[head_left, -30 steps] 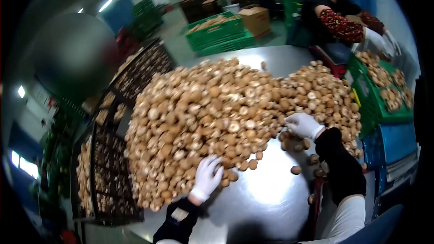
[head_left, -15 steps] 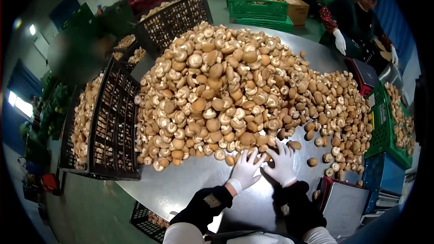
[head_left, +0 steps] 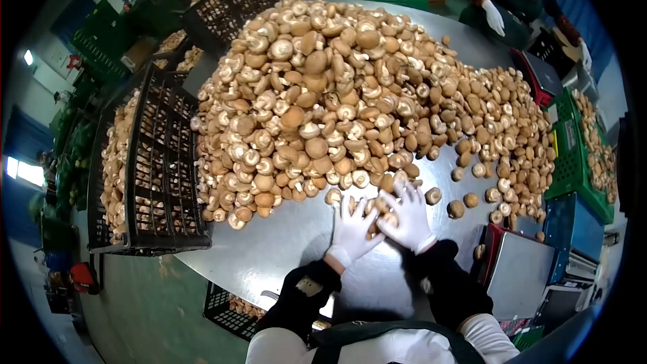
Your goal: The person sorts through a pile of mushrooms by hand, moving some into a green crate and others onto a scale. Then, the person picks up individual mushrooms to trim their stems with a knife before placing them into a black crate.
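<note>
Both hands sit side by side at the near edge of the mushroom pile (head_left: 350, 101), palms down on the steel table (head_left: 269, 256). Left hand (head_left: 352, 229) has its fingers spread, cupped over a small cluster of mushrooms (head_left: 376, 207) that lies loose at the foot of the heap; right hand (head_left: 408, 219) is just beside it, fingers also fanned and curled over the same cluster, touching it from the right. Neither hand pinches a single mushroom: it reads as a two-hand rake or scoop, since fanned fingers cover more caps than a pinch would. I cannot tell whether any mushroom is lifted clear of the table

The heap is tallest at centre-far and thins out to the right, where single strays (head_left: 465, 199) lie apart on bare steel. The near rim of the table is bare too, probably the working strip, within easy reach

Black crates (head_left: 165, 162) stand tipped on edge against the left side of the pile, open faces toward it, more mushrooms behind them. A green crate (head_left: 576, 168) with mushrooms sits off the right edge. A red-framed scale (head_left: 515, 276) stands near right, just beside the right forearm, placed for short carries from the pile

Far right, another person's gloved hand (head_left: 494, 17) hangs by the table's far rim, well apart from the working hands
</note>
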Available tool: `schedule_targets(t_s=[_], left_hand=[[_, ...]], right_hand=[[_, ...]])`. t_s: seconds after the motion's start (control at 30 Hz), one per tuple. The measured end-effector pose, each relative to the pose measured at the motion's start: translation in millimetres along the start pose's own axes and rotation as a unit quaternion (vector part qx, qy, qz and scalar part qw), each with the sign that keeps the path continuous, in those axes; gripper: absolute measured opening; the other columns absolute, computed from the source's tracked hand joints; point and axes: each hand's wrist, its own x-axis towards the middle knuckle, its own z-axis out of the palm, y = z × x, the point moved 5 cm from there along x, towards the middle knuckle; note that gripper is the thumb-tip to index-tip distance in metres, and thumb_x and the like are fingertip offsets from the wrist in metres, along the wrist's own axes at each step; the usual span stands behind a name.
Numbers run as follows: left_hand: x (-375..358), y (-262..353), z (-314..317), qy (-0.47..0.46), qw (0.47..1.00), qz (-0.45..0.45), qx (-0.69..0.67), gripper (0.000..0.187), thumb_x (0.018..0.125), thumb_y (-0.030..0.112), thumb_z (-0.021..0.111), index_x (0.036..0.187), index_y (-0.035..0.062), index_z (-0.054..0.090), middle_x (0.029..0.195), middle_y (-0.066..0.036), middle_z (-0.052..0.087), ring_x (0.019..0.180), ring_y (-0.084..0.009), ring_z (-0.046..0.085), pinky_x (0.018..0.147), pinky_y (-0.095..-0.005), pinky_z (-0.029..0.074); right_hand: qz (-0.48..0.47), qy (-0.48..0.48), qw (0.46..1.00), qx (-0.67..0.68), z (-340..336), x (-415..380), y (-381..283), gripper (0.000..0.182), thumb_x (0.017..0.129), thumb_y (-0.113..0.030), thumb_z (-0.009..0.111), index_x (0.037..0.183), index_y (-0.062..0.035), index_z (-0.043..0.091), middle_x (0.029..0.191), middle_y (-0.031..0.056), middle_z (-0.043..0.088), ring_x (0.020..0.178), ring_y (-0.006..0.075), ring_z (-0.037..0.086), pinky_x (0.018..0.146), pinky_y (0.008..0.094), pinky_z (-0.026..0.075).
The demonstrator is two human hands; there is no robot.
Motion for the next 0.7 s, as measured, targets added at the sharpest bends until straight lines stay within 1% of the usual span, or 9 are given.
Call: schedule_targets(t_s=[0.03,0.13,0.3,0.37,0.4,0.5,0.57,0.63,0.7], left_hand=[[-11,6,3,-0.014,1.000,0.016,0.023,0.061,0.074,0.048,0.067,0.123,0.0128,0.059,0.137,-0.019,0.042,0.128,-0.0532,0.027,0.104,-0.0657,0.019],[-50,10,-3,0.057,0.998,0.022,-0.017,0.059,0.074,0.042,0.068,0.125,0.0134,0.057,0.136,-0.021,0.040,0.127,-0.0534,0.027,0.103,-0.0659,0.020],[-96,-3,1,0.039,0.995,0.016,-0.088,0.063,0.073,0.036,0.071,0.128,0.0126,0.053,0.143,-0.022,0.030,0.130,-0.0537,0.022,0.104,-0.0650,0.019],[-98,-18,-3,0.144,0.984,-0.063,-0.079,0.066,0.072,0.037,0.072,0.129,0.0116,0.052,0.142,-0.026,0.029,0.131,-0.0527,0.022,0.104,-0.0645,0.018],[-89,-18,-7,0.114,0.988,-0.102,-0.033,0.069,0.072,0.039,0.072,0.130,0.0085,0.051,0.142,-0.030,0.028,0.132,-0.0531,0.022,0.105,-0.0644,0.017],[-67,-12,4,0.120,0.987,-0.100,-0.046,0.071,0.074,0.042,0.069,0.132,0.0057,0.048,0.141,-0.026,0.033,0.131,-0.0533,0.022,0.106,-0.0649,0.016],[-61,5,7,0.107,0.993,-0.047,-0.008,0.071,0.075,0.042,0.068,0.132,0.0053,0.048,0.141,-0.025,0.034,0.132,-0.0491,0.024,0.107,-0.0622,0.018],[-66,28,22,0.056,0.990,0.045,-0.125,0.067,0.075,0.041,0.068,0.130,0.0059,0.051,0.140,-0.024,0.036,0.132,-0.0446,0.029,0.107,-0.0584,0.022],[-75,38,16,0.071,0.981,0.079,-0.165,0.049,0.074,0.033,0.068,0.112,0.0034,0.061,0.132,-0.021,0.045,0.127,-0.0419,0.036,0.105,-0.0554,0.027]], right_hand=[[0.010,-0.058,0.998,0.015,-5,-14,-13,0.059,0.071,-0.041,0.065,0.124,-0.0152,0.056,0.131,0.0163,0.046,0.122,0.0412,0.037,0.104,0.0590,0.023],[0.030,-0.020,0.999,0.026,-2,-67,-14,0.061,0.069,-0.037,0.069,0.124,-0.0140,0.056,0.133,0.0155,0.044,0.124,0.0405,0.035,0.106,0.0590,0.020],[0.078,0.009,0.994,0.073,-28,-108,-13,0.056,0.067,-0.033,0.074,0.118,-0.0146,0.059,0.134,0.0152,0.043,0.126,0.0389,0.035,0.105,0.0552,0.023],[0.074,0.076,0.992,0.074,-28,-99,4,0.055,0.069,-0.028,0.073,0.119,-0.0123,0.057,0.132,0.0171,0.044,0.122,0.0391,0.039,0.105,0.0532,0.024],[0.088,0.087,0.990,0.064,-29,-85,11,0.055,0.071,-0.028,0.072,0.121,-0.0120,0.057,0.130,0.0182,0.045,0.122,0.0400,0.039,0.104,0.0546,0.024],[0.116,0.076,0.990,0.015,-27,-36,11,0.057,0.074,-0.032,0.068,0.124,-0.0111,0.054,0.129,0.0213,0.045,0.124,0.0442,0.035,0.103,0.0585,0.024],[0.083,-0.042,0.996,-0.005,1,-27,6,0.057,0.077,-0.035,0.062,0.128,-0.0112,0.052,0.133,0.0231,0.042,0.125,0.0469,0.032,0.101,0.0585,0.027],[0.002,-0.042,0.999,0.026,3,-34,-14,0.055,0.077,-0.030,0.060,0.128,-0.0101,0.052,0.135,0.0227,0.042,0.125,0.0448,0.034,0.100,0.0564,0.029],[-0.032,-0.083,0.993,0.076,3,-52,-24,0.056,0.076,-0.025,0.060,0.130,-0.0106,0.050,0.134,0.0201,0.044,0.120,0.0426,0.040,0.099,0.0540,0.031]])
